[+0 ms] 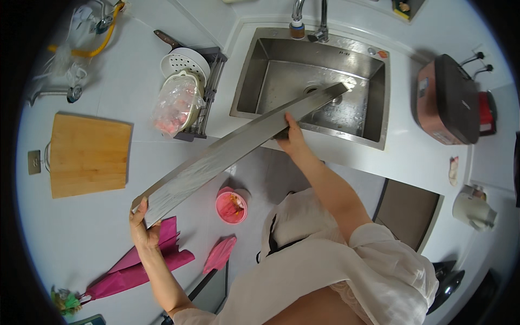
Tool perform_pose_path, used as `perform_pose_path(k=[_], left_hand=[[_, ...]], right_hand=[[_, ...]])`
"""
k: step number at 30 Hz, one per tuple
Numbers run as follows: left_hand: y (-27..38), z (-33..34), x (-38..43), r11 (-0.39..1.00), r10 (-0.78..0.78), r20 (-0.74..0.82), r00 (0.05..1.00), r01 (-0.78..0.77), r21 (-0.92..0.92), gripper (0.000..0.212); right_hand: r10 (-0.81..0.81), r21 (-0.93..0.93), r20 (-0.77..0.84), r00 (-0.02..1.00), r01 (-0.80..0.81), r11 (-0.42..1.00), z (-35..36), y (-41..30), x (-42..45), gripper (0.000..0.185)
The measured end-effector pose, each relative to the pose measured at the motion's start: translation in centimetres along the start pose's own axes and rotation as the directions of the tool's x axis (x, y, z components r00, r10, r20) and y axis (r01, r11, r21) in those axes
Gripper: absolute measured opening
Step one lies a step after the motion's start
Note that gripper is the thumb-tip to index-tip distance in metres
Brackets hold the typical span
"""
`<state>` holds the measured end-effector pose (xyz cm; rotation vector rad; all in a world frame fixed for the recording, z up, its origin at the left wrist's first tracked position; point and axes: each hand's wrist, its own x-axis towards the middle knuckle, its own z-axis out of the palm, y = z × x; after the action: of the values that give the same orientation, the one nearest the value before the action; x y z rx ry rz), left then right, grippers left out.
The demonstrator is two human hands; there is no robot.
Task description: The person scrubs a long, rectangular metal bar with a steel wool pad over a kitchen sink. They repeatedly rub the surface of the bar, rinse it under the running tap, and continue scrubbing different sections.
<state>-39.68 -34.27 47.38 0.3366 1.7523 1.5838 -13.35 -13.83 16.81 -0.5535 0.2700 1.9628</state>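
A long, narrow grey metal panel [227,152] slants across the view, its far end over the sink and its near end at the left. My left hand [145,229] grips the near end, thumb on the face. Farther along, my right hand [294,140] holds the lower edge, with the thumb on top and the other fingers mostly hidden. Something small and dark [281,135] shows beside those fingers; I cannot tell what it is. The panel's face has whitish streaks towards the left end. Below its far end is a stainless steel sink [280,79] with wet patches.
A faucet [321,34] stands behind the sink. Left of it, a wall rack [213,87] holds a white colander [183,61] and a bagged basket. A wooden cutting board [90,156] hangs at the left. A pink-lined bin [231,206] stands below the panel. A brown-and-black appliance [451,99] sits right.
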Motion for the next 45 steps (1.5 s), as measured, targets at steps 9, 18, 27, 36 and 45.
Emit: perform_pose_path(k=[9, 18, 27, 36, 45], left_hand=[[-0.4, 4.0, 3.3, 0.997, -0.073, -0.013, 0.997, 0.073, 0.022, 0.024], [-6.6, 3.8, 7.1, 0.969, -0.215, -0.061, 0.975, 0.220, 0.109, 0.022], [-9.7, 1.3, 8.1, 0.901, -0.424, -0.157, 0.892, 0.433, 0.027, 0.024], [-10.2, 1.4, 9.2, 0.852, -0.524, -0.124, 0.843, 0.518, -0.078, 0.023], [-9.5, 2.8, 9.7, 0.895, -0.429, -0.256, 0.866, 0.445, 0.004, 0.019]], right_hand=[[0.052, -0.287, -0.271, 0.961, -0.132, 0.949, -2.5, -10.9, -1.2, 0.046], [-0.285, -0.640, 0.766, 0.575, 0.724, -0.258, 6.1, -4.3, -0.3, 0.017], [-0.230, -0.518, 0.688, 0.688, 0.243, -0.820, -3.3, -15.0, 6.7, 0.035], [-0.130, -0.736, 0.517, 0.846, 0.363, -0.571, -0.4, -10.2, 5.1, 0.039], [0.076, -0.507, 0.762, 0.643, 0.666, -0.546, 3.7, -2.2, -0.2, 0.041]])
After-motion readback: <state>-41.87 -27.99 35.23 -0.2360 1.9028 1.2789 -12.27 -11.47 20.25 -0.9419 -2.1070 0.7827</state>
